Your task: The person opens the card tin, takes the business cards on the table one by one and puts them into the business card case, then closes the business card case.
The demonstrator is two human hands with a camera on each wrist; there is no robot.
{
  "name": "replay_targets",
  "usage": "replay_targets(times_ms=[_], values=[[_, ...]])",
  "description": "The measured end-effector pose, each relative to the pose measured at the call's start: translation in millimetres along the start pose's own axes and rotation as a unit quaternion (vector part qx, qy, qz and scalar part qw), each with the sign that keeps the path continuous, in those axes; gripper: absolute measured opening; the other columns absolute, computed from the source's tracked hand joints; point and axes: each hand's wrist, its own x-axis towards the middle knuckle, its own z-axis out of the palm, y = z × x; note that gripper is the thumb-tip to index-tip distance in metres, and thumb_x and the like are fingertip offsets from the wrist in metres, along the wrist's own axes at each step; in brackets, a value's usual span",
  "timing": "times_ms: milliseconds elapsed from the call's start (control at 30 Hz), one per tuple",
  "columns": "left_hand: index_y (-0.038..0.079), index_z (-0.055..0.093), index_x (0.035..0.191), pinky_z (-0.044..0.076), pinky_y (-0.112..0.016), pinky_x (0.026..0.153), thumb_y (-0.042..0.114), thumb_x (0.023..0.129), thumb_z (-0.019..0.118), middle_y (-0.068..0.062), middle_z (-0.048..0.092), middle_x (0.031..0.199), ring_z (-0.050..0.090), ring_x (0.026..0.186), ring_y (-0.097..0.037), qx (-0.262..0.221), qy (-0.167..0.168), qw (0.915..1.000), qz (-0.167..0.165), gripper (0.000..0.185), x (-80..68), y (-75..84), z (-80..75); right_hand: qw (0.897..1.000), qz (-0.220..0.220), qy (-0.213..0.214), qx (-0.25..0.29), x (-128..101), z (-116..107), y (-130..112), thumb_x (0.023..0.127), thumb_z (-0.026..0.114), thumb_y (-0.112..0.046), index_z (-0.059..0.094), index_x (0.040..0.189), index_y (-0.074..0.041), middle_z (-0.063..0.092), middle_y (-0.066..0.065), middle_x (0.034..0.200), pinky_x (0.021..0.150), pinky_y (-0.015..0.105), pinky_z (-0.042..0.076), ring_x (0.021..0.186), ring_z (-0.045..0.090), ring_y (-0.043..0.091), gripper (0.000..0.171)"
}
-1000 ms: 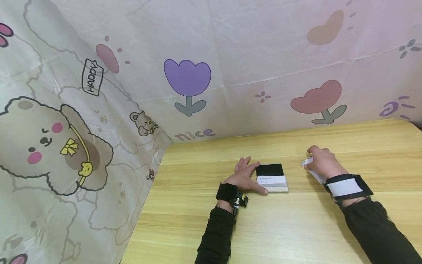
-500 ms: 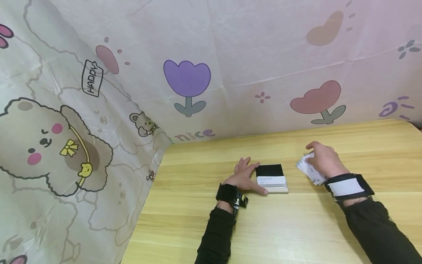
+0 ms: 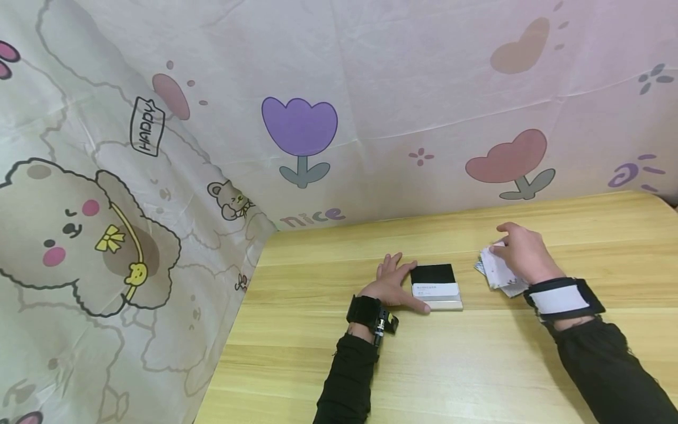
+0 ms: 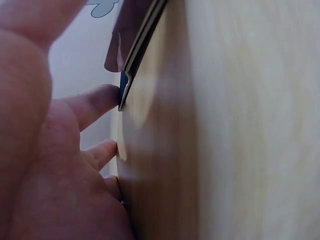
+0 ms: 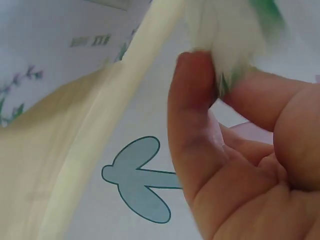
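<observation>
Student: What lies about the card case (image 3: 433,274) on the tabletop (image 3: 434,371)?

Tutor: At its left, the left grip (image 3: 389,287) is spread and unclenched, index finger and thumb at the case's edges. To the case's right, the right grip (image 3: 524,256) pinches a green-and-white paper slip (image 5: 225,35); a second, floral-printed piece (image 5: 55,45) shows nearby, its support unclear.

Student: How should each handle?

Tutor: The paper looks light, pliable and easily creased, best taken at a corner between thumb and fingertip. The case appears stiffer, with a metal-like rim; steady it by opposite edges.
</observation>
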Motion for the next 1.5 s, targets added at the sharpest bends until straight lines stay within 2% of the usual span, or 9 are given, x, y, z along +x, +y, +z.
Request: replay_targets(times_ms=[133,333,433,567,733,1000,1200,1300,1500], values=[[0.035,0.032,0.163,0.005,-0.061,0.125,0.048,0.070,0.094,0.004,-0.002,0.174,-0.015,0.158,-0.021,0.000,-0.001,1.0000,0.001,0.113,0.1,0.1,0.1,1.000,0.004,-0.006,0.015,1.0,-0.9,-2.5,0.098,0.070,-0.010,0.045,0.140,0.019,0.061,0.042,0.117,0.083,0.060,0.053,0.103,0.062,0.051,0.057],[0.034,0.032,0.163,0.003,-0.060,0.125,0.047,0.070,0.094,0.004,-0.002,0.174,-0.016,0.158,-0.021,-0.003,-0.001,1.0000,0.002,0.113,-0.7,0.8,0.3,0.999,-0.012,-0.011,0.039,2.1,0.1,-6.0,0.103,0.067,-0.027,0.060,0.113,0.010,0.063,0.019,0.091,0.058,0.034,0.046,0.076,0.061,0.028,0.040],[0.034,0.032,0.164,0.004,-0.061,0.125,0.047,0.071,0.094,0.004,-0.003,0.174,-0.016,0.158,-0.022,-0.003,-0.001,1.0000,0.001,0.113,-1.0,0.8,0.2,0.997,-0.018,-0.043,0.069,1.4,-0.3,-7.9,0.109,0.054,-0.036,0.052,0.114,0.009,0.061,0.021,0.096,0.056,0.034,0.052,0.070,0.067,0.023,0.045],[0.035,0.031,0.164,0.007,-0.064,0.124,0.048,0.071,0.094,0.004,-0.003,0.174,-0.015,0.158,-0.023,-0.003,-0.002,1.0000,-0.002,0.112,-1.5,1.1,-0.1,0.986,-0.030,-0.074,0.147,1.5,2.8,-11.4,0.113,0.035,-0.039,0.039,0.122,0.010,0.059,0.032,0.106,0.065,0.039,0.063,0.077,0.074,0.028,0.050],[0.034,0.031,0.164,0.007,-0.064,0.124,0.047,0.071,0.093,0.004,-0.003,0.174,-0.015,0.158,-0.023,-0.005,-0.002,1.0000,-0.001,0.112,-2.0,1.5,-0.4,0.973,-0.061,-0.055,0.213,2.5,7.7,-15.2,0.114,0.030,-0.034,0.026,0.130,0.010,0.065,0.034,0.100,0.066,0.043,0.064,0.079,0.074,0.036,0.047],[0.034,0.032,0.163,0.006,-0.064,0.124,0.047,0.070,0.094,0.004,-0.001,0.174,-0.015,0.158,-0.022,-0.006,0.001,1.0000,0.000,0.113,-1.6,1.2,0.2,0.977,-0.077,-0.031,0.195,1.3,7.9,-16.4,0.113,0.043,-0.024,0.035,0.139,0.007,0.060,0.027,0.098,0.060,0.041,0.063,0.071,0.069,0.026,0.041],[0.034,0.032,0.164,0.005,-0.062,0.125,0.047,0.070,0.094,0.003,-0.002,0.174,-0.015,0.158,-0.022,-0.004,-0.001,1.0000,0.002,0.113,-0.2,0.8,0.7,0.987,-0.096,0.017,0.127,2.8,9.2,-15.9,0.112,0.043,-0.029,0.054,0.137,0.004,0.063,0.032,0.118,0.073,0.039,0.052,0.095,0.062,0.035,0.042],[0.033,0.031,0.164,0.004,-0.061,0.125,0.047,0.071,0.094,0.003,-0.001,0.174,-0.015,0.158,-0.022,-0.003,-0.002,1.0000,0.003,0.113,-0.6,1.6,0.6,0.990,-0.081,0.038,0.111,2.8,8.0,-14.4,0.112,0.044,-0.034,0.053,0.143,0.004,0.059,0.036,0.126,0.073,0.036,0.048,0.104,0.060,0.042,0.050],[0.035,0.032,0.163,0.009,-0.067,0.122,0.048,0.070,0.094,0.004,-0.001,0.174,-0.014,0.158,-0.024,-0.003,0.000,1.0000,-0.006,0.113,-2.0,4.0,-0.3,0.993,-0.032,0.039,0.110,3.2,5.1,-12.0,0.109,0.050,-0.044,0.056,0.138,0.012,0.063,0.035,0.120,0.064,0.027,0.050,0.093,0.063,0.033,0.063]])
